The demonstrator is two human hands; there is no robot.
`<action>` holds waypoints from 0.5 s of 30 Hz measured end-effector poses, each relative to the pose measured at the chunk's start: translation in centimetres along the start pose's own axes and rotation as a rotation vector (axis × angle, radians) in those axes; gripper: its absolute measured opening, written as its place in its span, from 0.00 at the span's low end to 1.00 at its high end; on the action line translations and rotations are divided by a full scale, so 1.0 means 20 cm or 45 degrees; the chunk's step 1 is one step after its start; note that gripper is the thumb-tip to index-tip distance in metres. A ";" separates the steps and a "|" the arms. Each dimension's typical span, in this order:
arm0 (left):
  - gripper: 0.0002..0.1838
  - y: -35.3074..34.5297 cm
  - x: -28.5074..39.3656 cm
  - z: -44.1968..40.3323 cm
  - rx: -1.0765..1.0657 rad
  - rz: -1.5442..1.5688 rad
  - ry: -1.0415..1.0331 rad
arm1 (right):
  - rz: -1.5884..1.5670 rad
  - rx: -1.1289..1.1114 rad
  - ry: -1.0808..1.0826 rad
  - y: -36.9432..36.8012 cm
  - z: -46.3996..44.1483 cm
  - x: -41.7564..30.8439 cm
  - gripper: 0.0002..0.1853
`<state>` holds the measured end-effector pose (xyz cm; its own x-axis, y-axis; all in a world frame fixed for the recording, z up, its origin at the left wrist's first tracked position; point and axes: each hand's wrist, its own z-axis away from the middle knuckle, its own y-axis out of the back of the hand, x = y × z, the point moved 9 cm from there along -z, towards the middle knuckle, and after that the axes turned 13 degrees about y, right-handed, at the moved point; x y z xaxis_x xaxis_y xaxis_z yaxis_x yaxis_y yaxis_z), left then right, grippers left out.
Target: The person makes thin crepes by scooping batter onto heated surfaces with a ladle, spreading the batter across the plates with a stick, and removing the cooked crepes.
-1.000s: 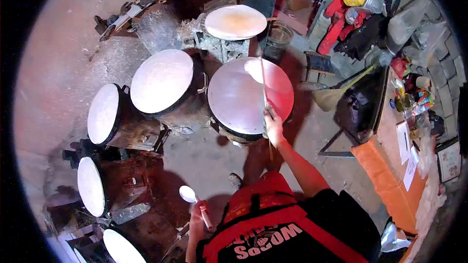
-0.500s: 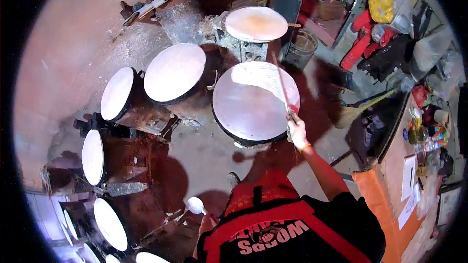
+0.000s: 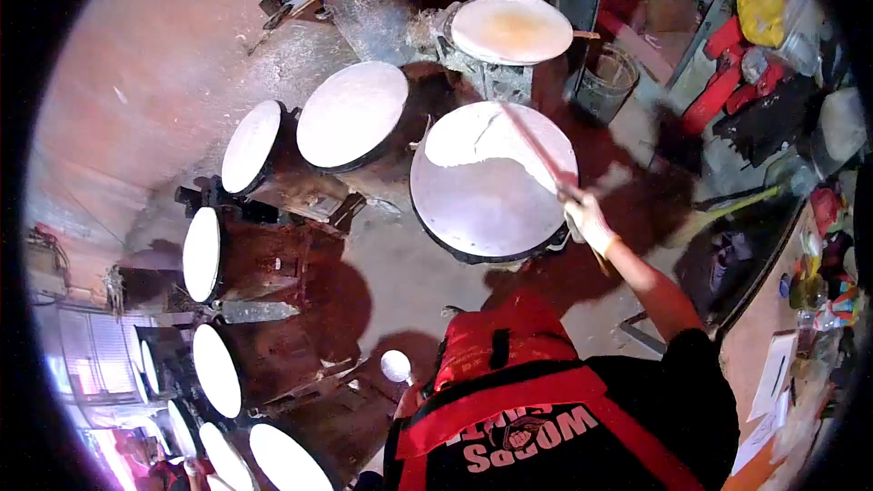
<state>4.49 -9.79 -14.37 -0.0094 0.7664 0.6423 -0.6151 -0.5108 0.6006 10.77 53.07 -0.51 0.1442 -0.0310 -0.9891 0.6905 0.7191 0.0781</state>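
My right hand (image 3: 589,221) is closed around a long, thin wooden spreader (image 3: 536,147), blurred by motion. It slants up and left across a large round griddle (image 3: 473,211) in front of me. White batter (image 3: 464,135) covers the griddle's upper part and right side, with a curved lower edge; the rest of its surface is bare grey. Low in the view, my left hand (image 3: 409,400) is partly hidden by my red apron (image 3: 509,345). A ladle (image 3: 396,365) with a round white bowl sticks out from its closed fingers.
Behind the griddle, another round plate (image 3: 512,29) carries a browned sheet. Several round white-topped griddles (image 3: 353,115) curve along the left. A bucket (image 3: 607,82) stands at the back right, with a broom (image 3: 727,211) nearer. A cluttered table (image 3: 759,336) borders the right.
The batter now covers more of the griddle's top and upper left. My right hand and the spreader have shifted, the spreader tilting further left. The whole view has moved a little.
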 end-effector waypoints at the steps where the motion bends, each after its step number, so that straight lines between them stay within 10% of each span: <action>1: 0.14 0.00 0.08 0.02 -0.017 0.054 -0.037 | 0.022 0.110 0.056 -0.01 -0.06 -0.02 0.19; 8: 0.16 0.01 -0.24 0.04 -0.356 0.773 0.507 | -0.080 -0.528 -0.357 -0.17 0.13 -0.09 0.20; 11: 0.16 0.17 0.59 0.22 -0.592 1.393 -0.432 | 0.085 -0.566 -0.247 -0.03 0.00 -0.12 0.17; 13: 0.16 0.27 0.62 0.30 -0.040 0.829 0.301 | 0.117 -0.243 0.182 0.01 -0.32 0.19 0.16; 15: 0.16 0.28 0.49 0.36 0.294 0.700 0.709 | 0.119 -0.284 -0.113 -0.11 -0.27 0.02 0.19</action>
<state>6.68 -7.98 -1.22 -0.6906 0.4331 0.5792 -0.2311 -0.8910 0.3907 5.50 55.20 -1.67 0.2684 -0.0112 -0.9633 0.4995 0.8567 0.1292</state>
